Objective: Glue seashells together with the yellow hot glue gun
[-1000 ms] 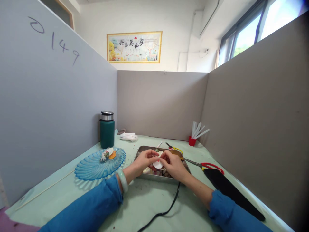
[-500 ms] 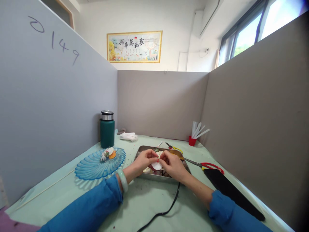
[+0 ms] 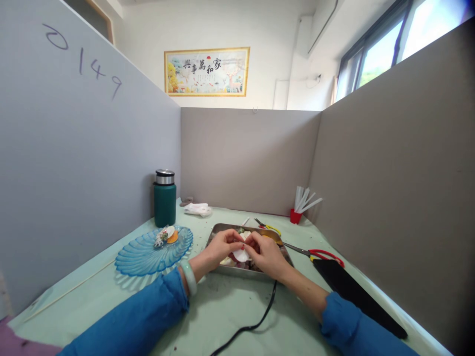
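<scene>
My left hand (image 3: 218,249) and my right hand (image 3: 265,253) meet over a metal tray (image 3: 215,232), fingers pinched together on a small white round shell-like piece (image 3: 241,255) held between them. The tray holds several small mixed pieces, mostly hidden under my hands. A pale bangle sits on my left wrist, and both sleeves are blue.
A blue glass plate (image 3: 144,257) with small items lies left of the tray. Behind it stands a green flask (image 3: 165,199). Red-handled scissors (image 3: 315,254), a black flat case (image 3: 352,291), a red cup of white sticks (image 3: 297,213), a white cloth (image 3: 198,209) and a black cable (image 3: 256,321) lie around. Partition walls enclose the table.
Both hands stay over the tray; the white piece has shifted very slightly between the fingertips. Nothing else has moved.
</scene>
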### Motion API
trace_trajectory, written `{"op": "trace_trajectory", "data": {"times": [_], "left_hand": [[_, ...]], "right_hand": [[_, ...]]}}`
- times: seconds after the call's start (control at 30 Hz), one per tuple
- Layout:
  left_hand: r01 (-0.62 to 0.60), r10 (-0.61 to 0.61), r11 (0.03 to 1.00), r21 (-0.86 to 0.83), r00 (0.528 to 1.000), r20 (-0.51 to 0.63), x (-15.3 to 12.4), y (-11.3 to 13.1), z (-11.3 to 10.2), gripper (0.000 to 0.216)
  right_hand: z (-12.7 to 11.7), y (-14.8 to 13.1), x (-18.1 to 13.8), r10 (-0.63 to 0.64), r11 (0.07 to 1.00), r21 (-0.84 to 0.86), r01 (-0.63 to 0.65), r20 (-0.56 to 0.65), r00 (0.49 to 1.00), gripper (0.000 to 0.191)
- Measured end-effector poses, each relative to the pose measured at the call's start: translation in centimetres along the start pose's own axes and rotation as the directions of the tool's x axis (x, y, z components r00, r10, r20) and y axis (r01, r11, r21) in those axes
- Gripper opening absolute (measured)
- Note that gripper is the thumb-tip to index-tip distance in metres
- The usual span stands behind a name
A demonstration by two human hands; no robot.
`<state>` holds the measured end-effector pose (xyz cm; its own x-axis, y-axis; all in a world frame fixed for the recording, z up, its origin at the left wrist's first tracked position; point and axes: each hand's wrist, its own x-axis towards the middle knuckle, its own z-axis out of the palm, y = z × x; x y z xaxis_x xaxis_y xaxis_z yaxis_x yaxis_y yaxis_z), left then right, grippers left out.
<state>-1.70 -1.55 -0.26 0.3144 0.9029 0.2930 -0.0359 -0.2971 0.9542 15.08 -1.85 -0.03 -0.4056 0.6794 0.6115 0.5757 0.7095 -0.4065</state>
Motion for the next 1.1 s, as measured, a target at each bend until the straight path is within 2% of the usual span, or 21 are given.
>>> {"op": "trace_trajectory", "data": {"times": [0.33,0.67,1.1], "left_hand": [[0.066,-0.067,0.997,-0.044,0.998,-0.015,0.11,-0.05,-0.07,0.038],[0.063,-0.062,0.997,-0.043,0.998,0.031,0.00,0.07,-0.16,0.036],[0.057,-0.057,0.998,-0.009,0.998,-0.024,-0.12,0.57,0.24,0.032]], "right_hand": [[-0.22,-0.13,-0.02,-0.004,0.999,0.047,0.006,-0.038,0.999,0.011],[-0.03,0.04,-0.12,0.014,0.997,0.073,-0.010,-0.055,0.998,0.013],[-0.43,-0.52,-0.09,-0.011,0.996,0.086,0.013,-0.030,0.999,0.014]]}}
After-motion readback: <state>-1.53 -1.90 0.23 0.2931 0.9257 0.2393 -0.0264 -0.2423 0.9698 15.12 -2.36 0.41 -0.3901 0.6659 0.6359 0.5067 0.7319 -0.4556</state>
